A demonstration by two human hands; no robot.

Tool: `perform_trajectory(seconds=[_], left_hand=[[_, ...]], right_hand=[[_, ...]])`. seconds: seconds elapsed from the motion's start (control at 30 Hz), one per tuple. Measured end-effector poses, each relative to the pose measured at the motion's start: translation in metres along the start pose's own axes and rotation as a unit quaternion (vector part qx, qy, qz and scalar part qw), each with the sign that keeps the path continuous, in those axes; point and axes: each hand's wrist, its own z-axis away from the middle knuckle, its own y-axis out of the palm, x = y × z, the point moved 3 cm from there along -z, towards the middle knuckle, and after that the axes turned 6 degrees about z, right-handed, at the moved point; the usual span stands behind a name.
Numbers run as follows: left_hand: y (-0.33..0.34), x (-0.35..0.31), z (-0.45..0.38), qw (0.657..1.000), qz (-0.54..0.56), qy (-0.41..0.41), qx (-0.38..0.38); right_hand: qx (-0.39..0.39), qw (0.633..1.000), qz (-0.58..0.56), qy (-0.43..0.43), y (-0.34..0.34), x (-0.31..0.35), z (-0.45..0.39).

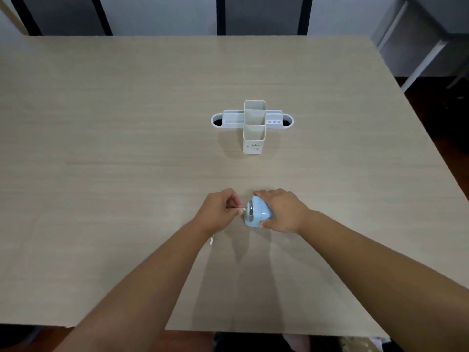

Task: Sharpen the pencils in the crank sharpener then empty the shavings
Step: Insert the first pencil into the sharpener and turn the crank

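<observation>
You are pinching a pencil (237, 209) in your left hand (219, 212), fingertips pressed together around its shaft, and its long axis is running left to right — tip pointing straight at the grey face of the blue sharpener (257, 212), which is sitting just to the right of that hand on the table (101, 148). Your right hand (281, 210) is wrapping over the sharpener's far end, steadying it or gripping the crank — I cannot tell which, since the hand is hiding it. Another pencil (211, 240) is peeking out beneath your left wrist, mostly covered. The white organizer (254, 127) is standing well apart, farther up the table.
</observation>
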Motion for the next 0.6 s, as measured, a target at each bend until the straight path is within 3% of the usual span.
perform_trajectory(seconds=[0.17, 0.3, 0.43, 0.6], left_hand=[[0.001, -0.003, 0.003, 1.000, -0.001, 0.013, -0.011], [-0.003, -0.008, 0.002, 0.997, -0.052, 0.016, 0.054], [-0.001, -0.022, 0.013, 0.973, -0.207, 0.021, 0.094], [0.050, -0.052, 0.010, 0.922, -0.366, 0.065, 0.108]], right_hand=[[0.001, 1.000, 0.006, 0.000, 0.000, 0.001, 0.002], [0.009, 1.000, -0.004, 0.000, -0.002, 0.000, 0.006], [-0.019, 0.990, -0.134, 0.041, 0.000, -0.022, 0.025], [-0.104, 0.972, -0.197, 0.077, 0.010, -0.055, 0.046]])
